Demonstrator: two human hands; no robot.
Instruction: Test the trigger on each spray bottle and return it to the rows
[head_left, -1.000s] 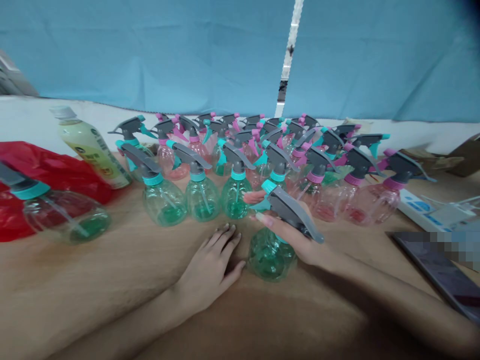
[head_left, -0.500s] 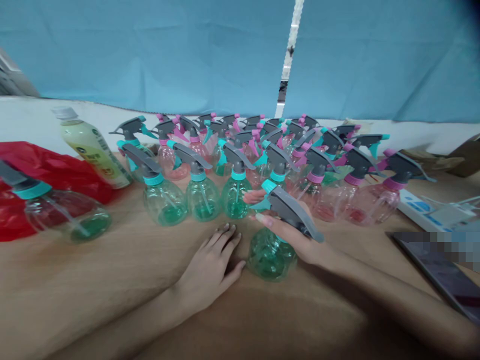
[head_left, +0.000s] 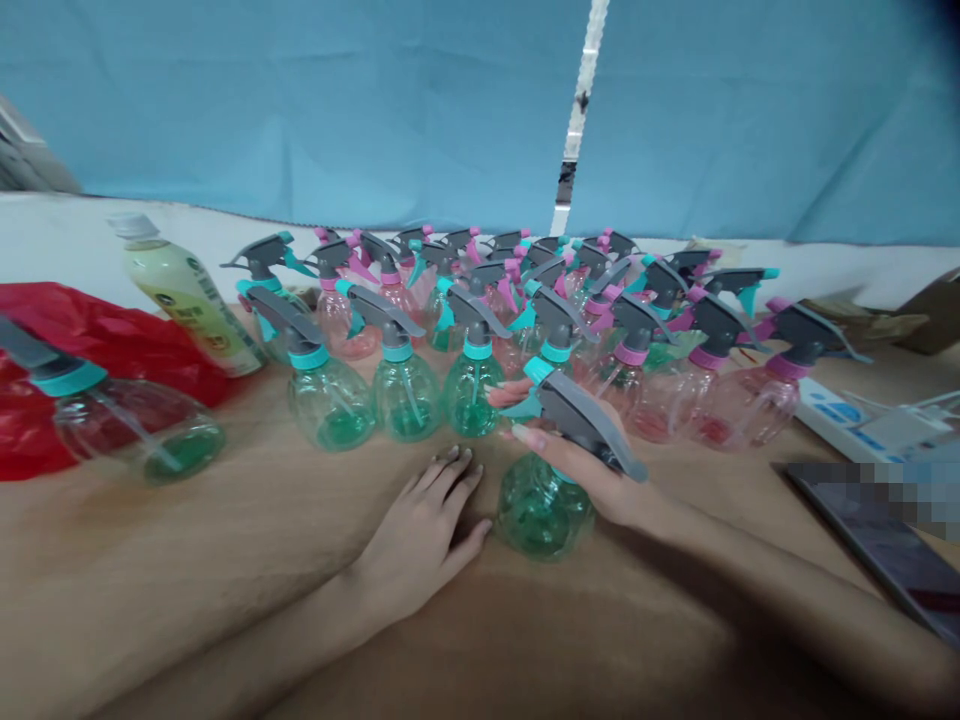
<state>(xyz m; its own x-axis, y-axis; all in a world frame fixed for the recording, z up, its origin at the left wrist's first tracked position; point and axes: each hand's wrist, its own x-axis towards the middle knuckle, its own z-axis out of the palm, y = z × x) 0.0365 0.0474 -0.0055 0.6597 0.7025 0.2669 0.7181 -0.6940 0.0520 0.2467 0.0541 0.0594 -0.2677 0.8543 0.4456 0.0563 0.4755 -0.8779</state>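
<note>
A clear green spray bottle (head_left: 544, 510) with a grey and turquoise trigger head stands upright on the table in front of me. My right hand (head_left: 581, 465) is around its neck, below the spray head, with thumb on the near side and fingertips showing past the trigger. My left hand (head_left: 427, 530) lies palm down on the table, just left of this bottle, fingers stretched out and holding nothing. Behind my hands stands a row of spray bottles, green ones such as this green bottle (head_left: 474, 395) on the left and pink ones such as this pink bottle (head_left: 750, 410) on the right.
More spray bottles crowd behind the front row. Another green bottle (head_left: 142, 430) stands far left, near a red plastic bag (head_left: 112, 330) and a labelled drink bottle (head_left: 187, 295). To the right lie a white power strip (head_left: 844, 420) and a dark phone-like device (head_left: 862, 540).
</note>
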